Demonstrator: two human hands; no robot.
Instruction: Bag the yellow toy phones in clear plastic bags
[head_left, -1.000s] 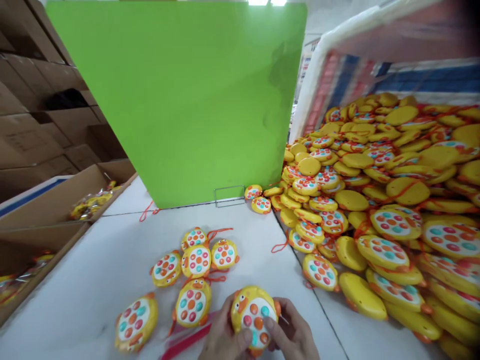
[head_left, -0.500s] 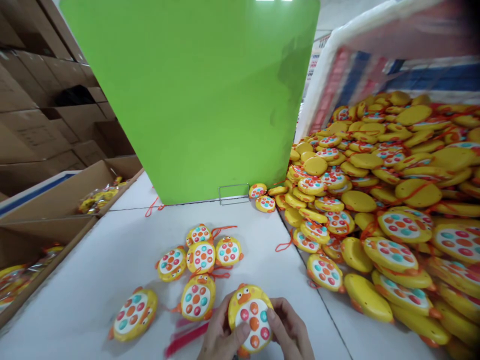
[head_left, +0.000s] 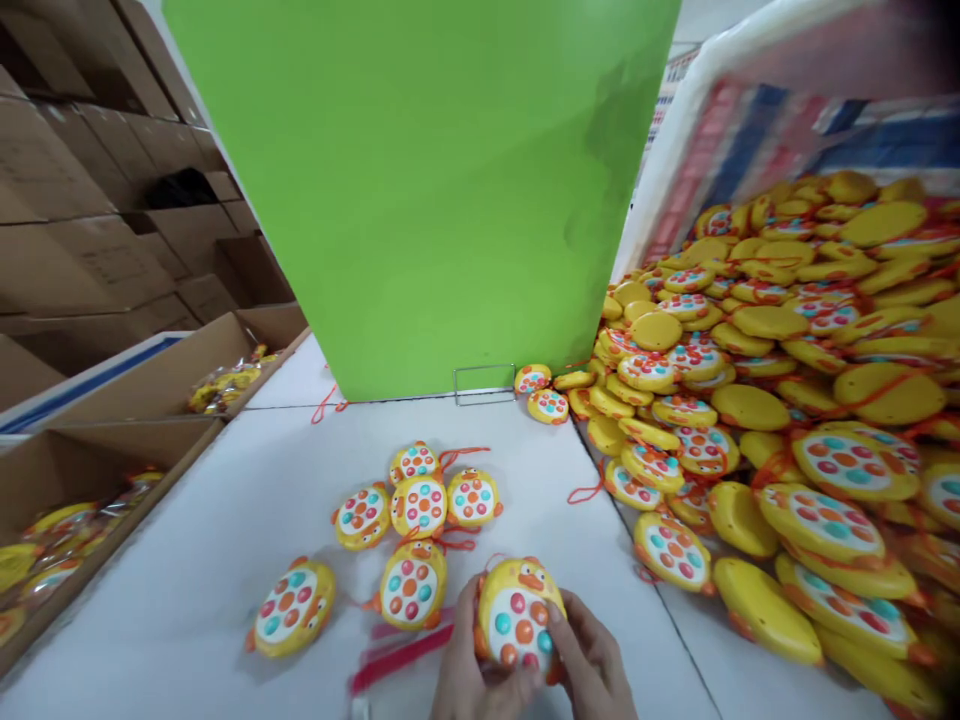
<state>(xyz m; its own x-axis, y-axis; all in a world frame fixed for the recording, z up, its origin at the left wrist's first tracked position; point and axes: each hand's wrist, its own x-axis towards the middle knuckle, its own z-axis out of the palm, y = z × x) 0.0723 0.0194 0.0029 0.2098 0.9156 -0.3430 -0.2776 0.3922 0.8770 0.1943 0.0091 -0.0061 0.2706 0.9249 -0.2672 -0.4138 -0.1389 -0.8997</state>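
Between my two hands is a yellow duck-shaped toy (head_left: 523, 612), its white face with coloured round buttons turned up toward me. My left hand (head_left: 472, 655) grips its left side, the thumb over the lower buttons. On the right edge, my right hand (head_left: 589, 650) has its thumb by the right-hand buttons. Just left of my hands lies a like duck toy (head_left: 412, 585), and farther left another duck toy (head_left: 292, 607). Beyond them several more duck toys (head_left: 420, 505) form a touching cluster. A pink-red strip (head_left: 401, 658), partly blurred, lies beside my left hand.
A large heap of duck toys (head_left: 750, 405) with orange cords fills the right side. A green panel (head_left: 435, 200) stands upright at the back, a wire stand (head_left: 484, 385) at its foot. Open cardboard boxes (head_left: 187, 440) with bagged toys line the left, before stacked cartons (head_left: 67, 260).
The view has shifted, so the table's things appear farther right. The held toy has turned a little, and my left thumb has moved down to its lower edge.
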